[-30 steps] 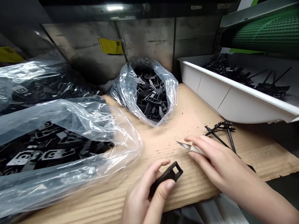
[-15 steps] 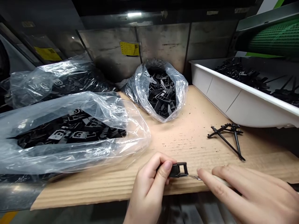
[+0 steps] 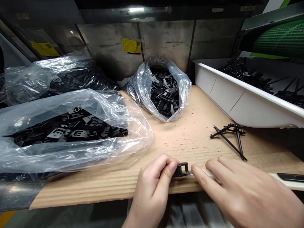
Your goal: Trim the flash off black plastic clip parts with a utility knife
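Observation:
My left hand (image 3: pixel 152 186) is closed in a pinch on a small black plastic part (image 3: pixel 180 169) with a rectangular loop, held over the near edge of the cardboard sheet (image 3: pixel 190 139). My right hand (image 3: pixel 237 193) grips a white-handled knife (image 3: pixel 280 181) whose short blade tip touches the right side of the black part. Its handle sticks out to the right past my wrist.
Three clear bags of black plastic parts lie here: a large one at left (image 3: pixel 71 133), another behind it (image 3: pixel 54 79), an open one at centre back (image 3: pixel 163 90). A white tray (image 3: pixel 237 98) with black sprues stands at right. A loose black sprue (image 3: pixel 229 134) lies on the cardboard.
My left hand brought the black part toward the table's near edge. My right hand moved the knife in from the right until its tip met the part. The view tilted down slightly.

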